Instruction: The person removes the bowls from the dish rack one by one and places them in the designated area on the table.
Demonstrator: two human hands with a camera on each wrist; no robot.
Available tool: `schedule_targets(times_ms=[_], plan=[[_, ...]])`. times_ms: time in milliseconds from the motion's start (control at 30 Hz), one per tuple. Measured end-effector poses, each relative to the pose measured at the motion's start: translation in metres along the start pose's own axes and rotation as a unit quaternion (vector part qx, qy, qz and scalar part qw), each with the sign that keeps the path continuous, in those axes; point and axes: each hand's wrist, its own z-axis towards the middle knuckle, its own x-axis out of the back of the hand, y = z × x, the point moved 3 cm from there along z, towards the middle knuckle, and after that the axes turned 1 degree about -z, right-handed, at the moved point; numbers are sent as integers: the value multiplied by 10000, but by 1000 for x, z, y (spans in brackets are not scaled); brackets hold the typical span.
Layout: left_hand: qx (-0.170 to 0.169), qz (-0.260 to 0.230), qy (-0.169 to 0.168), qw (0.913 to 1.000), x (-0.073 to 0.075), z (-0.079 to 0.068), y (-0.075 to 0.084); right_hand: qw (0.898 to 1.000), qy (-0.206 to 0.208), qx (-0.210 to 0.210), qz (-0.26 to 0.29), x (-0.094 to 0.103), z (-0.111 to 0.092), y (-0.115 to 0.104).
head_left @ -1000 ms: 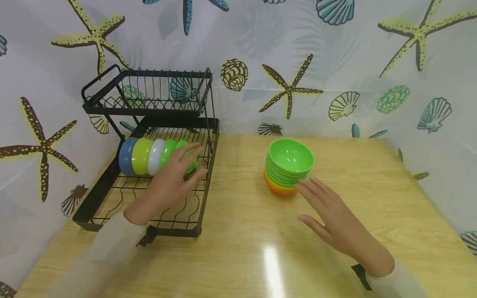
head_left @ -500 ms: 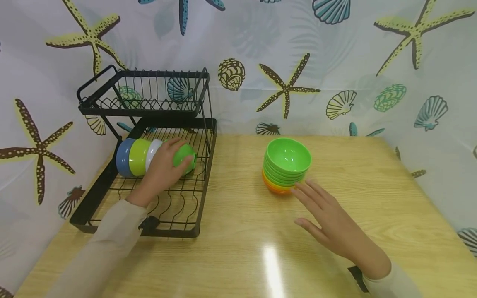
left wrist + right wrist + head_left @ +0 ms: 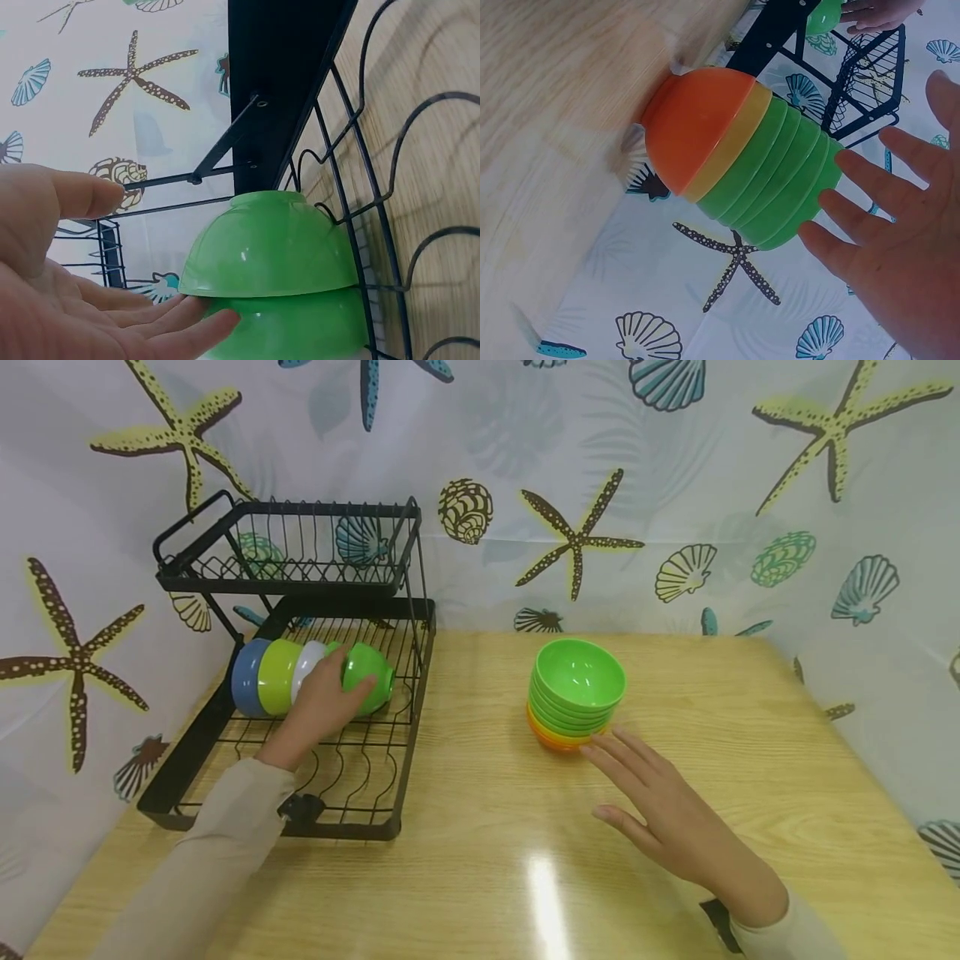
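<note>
A row of bowls lies on its side in the lower tier of a black dish rack: a blue bowl, a yellow-green one, a white one and two green ones. My left hand reaches over the row's right end. Its fingertips are at the rim of the end green bowl, where it meets the second green bowl; the thumb stands apart from it. My right hand, fingers extended, is beside a nested stack of green bowls with a yellow bowl and an orange bowl beneath.
The rack's upper tier overhangs the back of the lower one. Rack and stack stand on a wooden table. A patterned cloth with starfish and shells hangs behind and along the sides.
My left hand has moved left and back onto the row, its fingers going behind the end green bowl's rim. That bowl now stands slightly off the others. The right hand has hardly moved.
</note>
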Motion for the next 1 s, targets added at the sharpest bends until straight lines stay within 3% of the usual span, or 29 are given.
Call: schedule_targets(times_ms=[333, 767, 1000], plan=[[679, -646, -700, 9931, -6, 4, -9, 10000, -14, 20, -7, 0, 0, -2], [822, -1622, -901, 9792, -10, 8, -22, 9999, 41, 32, -131, 0, 0, -1], [935, -1672, -867, 9777, -7, 6, -25, 10000, -6, -23, -87, -2, 0, -1]])
